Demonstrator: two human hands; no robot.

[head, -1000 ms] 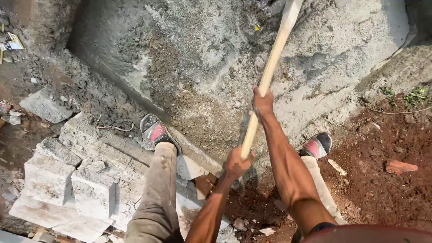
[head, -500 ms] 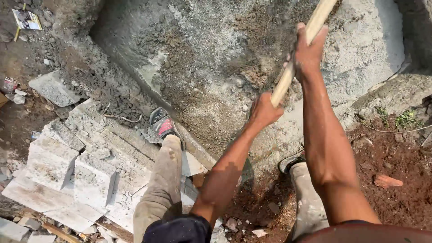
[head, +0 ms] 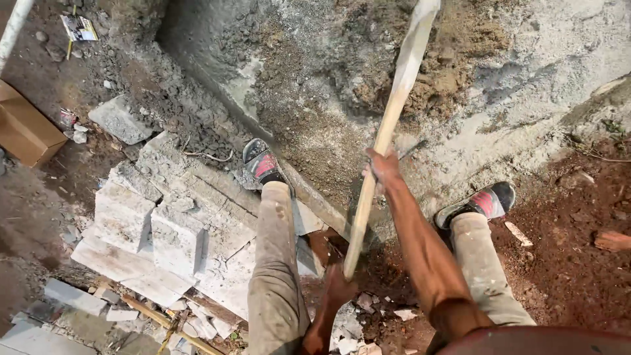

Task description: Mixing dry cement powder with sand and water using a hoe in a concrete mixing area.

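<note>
The right hand (head: 383,164) is gripping the pale wooden handle (head: 388,128) about midway, fingers closed around it. The left hand (head: 340,287) is clamping the handle's lower end, near the person's knees. The handle is slanting up and away over a grey heap of mortar (head: 368,85), its far end running out of view at the top, so the tool's head cannot be told.

The ground is doing all the carrying here: an outdoor work site, rough and unpaved. The heap is lying damp and dark in the middle, paler and drier towards the right. Red-brown soil (head: 565,250) is spreading along the right side, with a brick fragment (head: 612,240) lying on it. At left, a stack of grey blocks (head: 158,223) is sitting beside the heap's edge, and the left shoe (head: 261,161) is standing just beside it. The right shoe (head: 483,202) is resting where mortar meets soil. A cardboard box (head: 23,128) is lying at the far left edge, with scraps of rubble around it.
</note>
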